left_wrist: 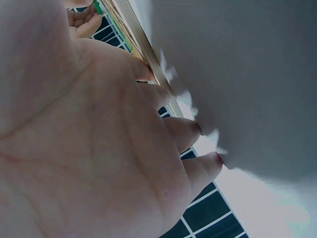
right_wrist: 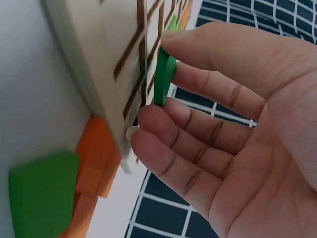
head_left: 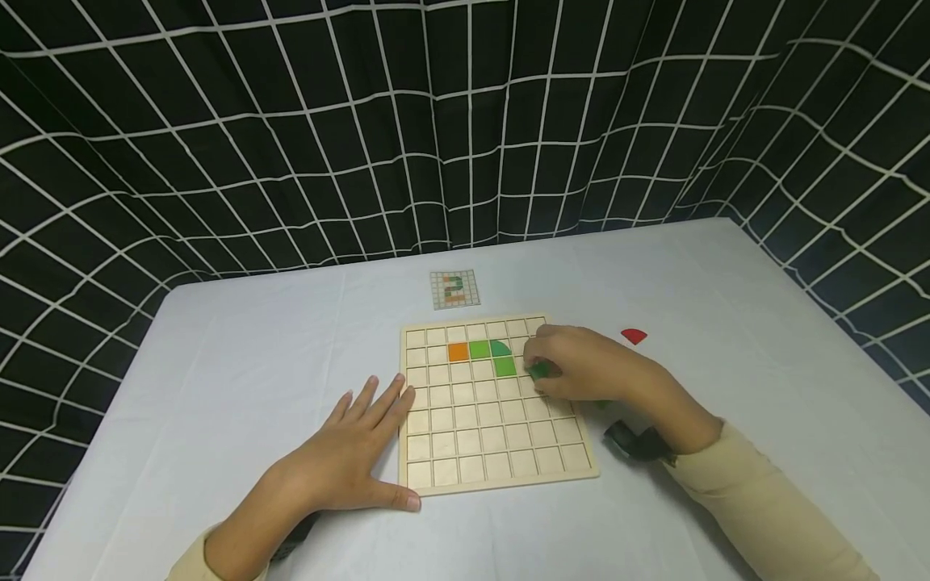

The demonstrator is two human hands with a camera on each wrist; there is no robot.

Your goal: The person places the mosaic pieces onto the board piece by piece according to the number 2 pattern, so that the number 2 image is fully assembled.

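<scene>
A wooden grid board (head_left: 479, 415) lies on the white table. In its upper rows sit an orange square (head_left: 458, 352), a light green square (head_left: 479, 349), a dark green rounded piece (head_left: 500, 348) and, below that, another light green square (head_left: 504, 366). My right hand (head_left: 581, 363) pinches a dark green piece (right_wrist: 162, 79) between thumb and fingers, close over the board's right side. My left hand (head_left: 337, 460) is spread flat with its fingertips and thumb at the board's left edge; the left wrist view shows its palm (left_wrist: 94, 144).
A small pattern card (head_left: 454, 290) lies behind the board. A red piece (head_left: 634, 336) is on the table at the right. Orange pieces (right_wrist: 94, 156) and a green piece (right_wrist: 43, 193) lie beside the board in the right wrist view. A black gridded curtain (head_left: 407, 129) surrounds the table.
</scene>
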